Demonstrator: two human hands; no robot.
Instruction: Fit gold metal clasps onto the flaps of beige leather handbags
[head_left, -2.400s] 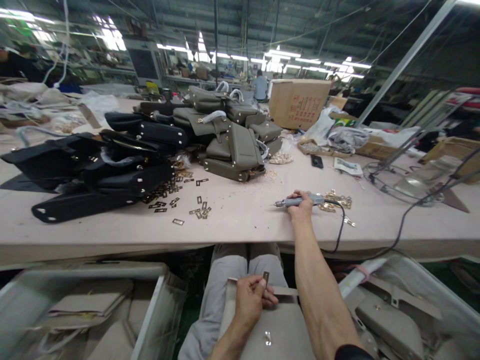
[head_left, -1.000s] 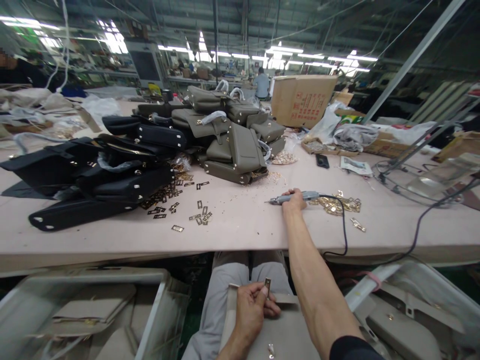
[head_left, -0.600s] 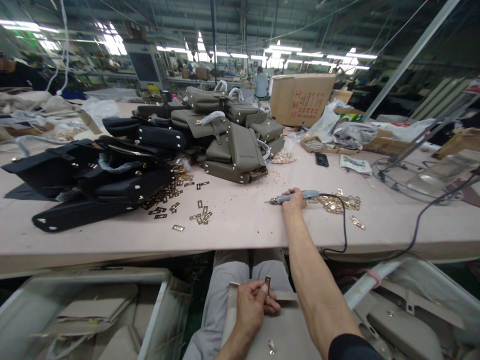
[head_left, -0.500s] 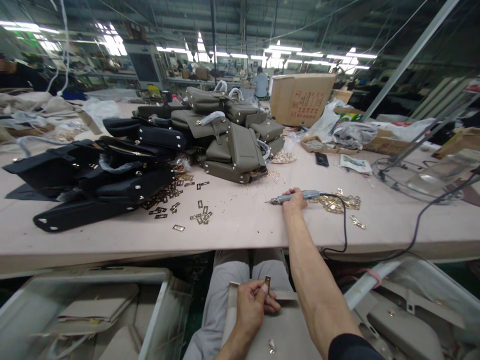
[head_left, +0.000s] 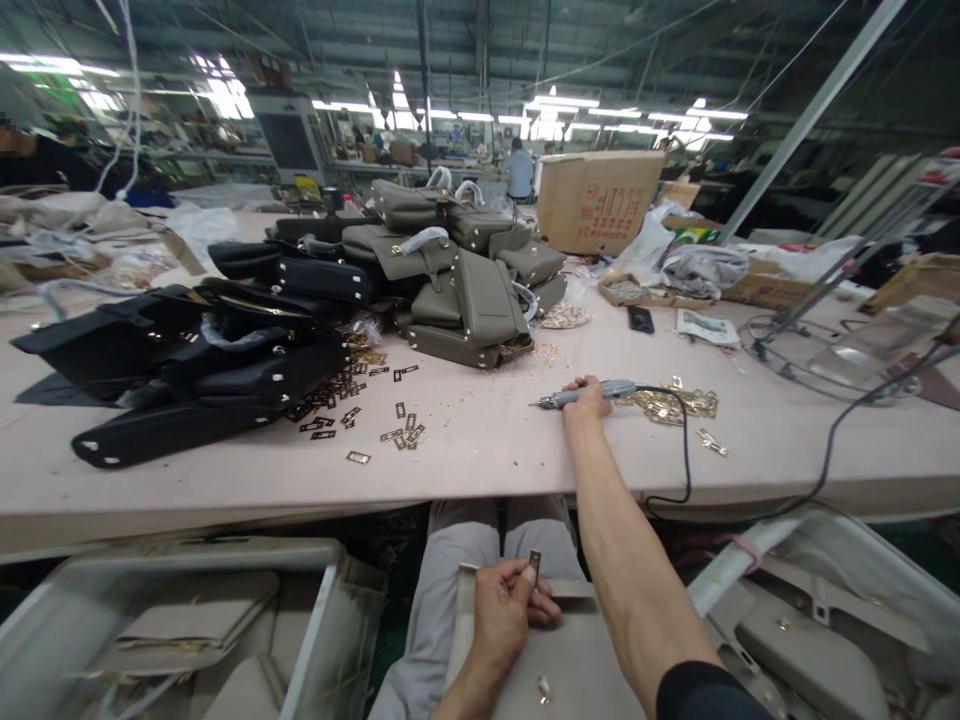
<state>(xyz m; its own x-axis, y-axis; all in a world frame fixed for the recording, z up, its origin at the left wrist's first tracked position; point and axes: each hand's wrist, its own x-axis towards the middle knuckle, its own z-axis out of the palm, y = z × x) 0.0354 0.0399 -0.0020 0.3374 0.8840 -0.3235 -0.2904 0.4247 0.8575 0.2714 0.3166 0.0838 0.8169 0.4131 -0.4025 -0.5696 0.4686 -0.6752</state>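
My right hand [head_left: 587, 399] reaches out over the pink table [head_left: 480, 440] and is closed round a grey corded electric screwdriver [head_left: 592, 393] that lies on the tabletop, tip pointing left. Down on my lap, my left hand [head_left: 507, 612] pinches a small gold metal plate [head_left: 535, 561] upright above a taupe bag panel [head_left: 570, 660]. A second gold fitting [head_left: 543, 688] sits on that panel.
Black bags [head_left: 202, 350] and taupe bags [head_left: 465, 270] are piled on the table, with scattered gold plates [head_left: 375, 420] and a heap of gold hardware [head_left: 675, 403]. A cardboard box [head_left: 596, 200] and a phone [head_left: 640, 319] lie farther back. Bins of bag parts [head_left: 187, 630] flank my knees.
My right hand with the screwdriver shifted slightly left on the table early on, then stayed put. The left hand keeps its pinch on the plate.
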